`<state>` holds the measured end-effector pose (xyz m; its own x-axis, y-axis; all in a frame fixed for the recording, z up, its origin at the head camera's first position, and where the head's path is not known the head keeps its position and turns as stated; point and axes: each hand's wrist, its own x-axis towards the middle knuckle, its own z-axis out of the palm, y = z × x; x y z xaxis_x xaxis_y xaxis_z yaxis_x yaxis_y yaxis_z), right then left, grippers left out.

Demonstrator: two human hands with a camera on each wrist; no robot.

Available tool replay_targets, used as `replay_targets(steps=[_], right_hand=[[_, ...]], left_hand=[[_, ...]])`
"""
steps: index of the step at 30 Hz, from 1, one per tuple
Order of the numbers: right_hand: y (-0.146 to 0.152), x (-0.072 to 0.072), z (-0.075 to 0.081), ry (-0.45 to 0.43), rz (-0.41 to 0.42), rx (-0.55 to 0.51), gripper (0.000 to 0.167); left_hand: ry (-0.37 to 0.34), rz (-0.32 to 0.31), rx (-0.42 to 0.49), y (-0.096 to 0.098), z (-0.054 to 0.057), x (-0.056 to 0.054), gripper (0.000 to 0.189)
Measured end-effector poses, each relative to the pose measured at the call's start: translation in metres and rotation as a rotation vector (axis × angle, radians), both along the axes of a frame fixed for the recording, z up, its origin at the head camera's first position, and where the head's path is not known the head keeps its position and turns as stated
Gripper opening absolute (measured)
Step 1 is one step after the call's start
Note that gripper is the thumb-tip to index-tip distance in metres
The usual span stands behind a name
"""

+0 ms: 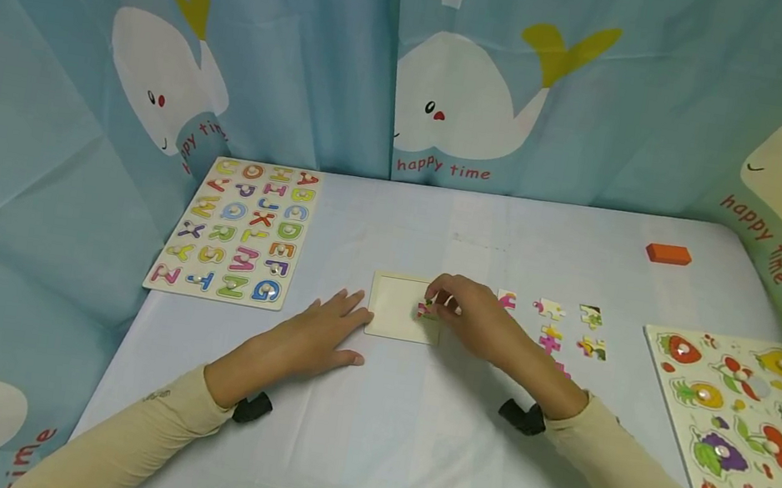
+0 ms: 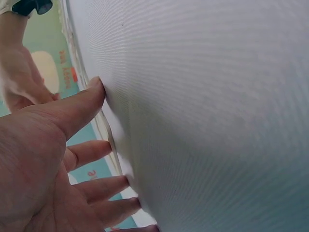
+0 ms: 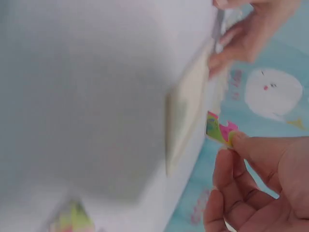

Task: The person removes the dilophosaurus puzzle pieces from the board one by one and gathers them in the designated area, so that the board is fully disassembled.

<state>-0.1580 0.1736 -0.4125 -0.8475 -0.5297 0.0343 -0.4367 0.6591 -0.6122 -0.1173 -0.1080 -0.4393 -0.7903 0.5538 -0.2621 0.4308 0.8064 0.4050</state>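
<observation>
My right hand [image 1: 473, 317] pinches a jigsaw puzzle piece [image 3: 220, 128] between thumb and fingertips. Pink, green and yellow show on the piece, which is over the right part of a cream puzzle tray [image 1: 393, 305] in the head view. On the tabletop, my left hand [image 1: 319, 333] rests with its fingers spread, their tips at the tray's left edge. To the right of the tray lie several loose puzzle pieces [image 1: 591, 347], some of them partly hidden behind my right hand and forearm.
A letter puzzle board [image 1: 232, 230] lies at the back left of the table. A fruit puzzle board [image 1: 747, 453] covers the right side, with an orange block [image 1: 668, 254] behind it. Whale-printed curtains [image 1: 299, 45] hang around the table's back and sides.
</observation>
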Motion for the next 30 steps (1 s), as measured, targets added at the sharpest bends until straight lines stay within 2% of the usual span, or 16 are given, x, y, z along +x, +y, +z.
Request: replay_targets(steps=[3, 8, 14, 18, 23, 27, 30], right_hand=[[0.019, 0.000, 0.009, 0.004, -0.002, -0.011, 0.014], [0.062, 0.006, 0.023, -0.060, -0.038, -0.008, 0.012], [0.124, 0.018, 0.032, -0.143, -0.085, 0.060, 0.009], [0.169, 0.029, 0.025, -0.177, -0.100, 0.114, 0.007], [0.211, 0.040, 0.016, -0.286, -0.110, 0.085, 0.006], [0.227, 0.045, 0.003, -0.337, -0.110, 0.049, 0.009], [0.229, 0.048, -0.006, -0.316, -0.138, 0.048, 0.008]], left_hand=[[0.003, -0.005, 0.005, 0.000, 0.001, 0.000, 0.066], [0.007, -0.015, 0.003, -0.001, 0.002, 0.001, 0.066], [0.008, -0.015, 0.002, -0.002, 0.001, 0.000, 0.066], [0.009, -0.018, 0.004, -0.001, 0.001, 0.001, 0.066], [0.008, -0.014, -0.006, -0.001, 0.001, 0.001, 0.066], [0.005, -0.013, -0.009, -0.001, 0.001, 0.001, 0.066], [0.007, -0.014, -0.009, -0.001, 0.002, 0.002, 0.066]])
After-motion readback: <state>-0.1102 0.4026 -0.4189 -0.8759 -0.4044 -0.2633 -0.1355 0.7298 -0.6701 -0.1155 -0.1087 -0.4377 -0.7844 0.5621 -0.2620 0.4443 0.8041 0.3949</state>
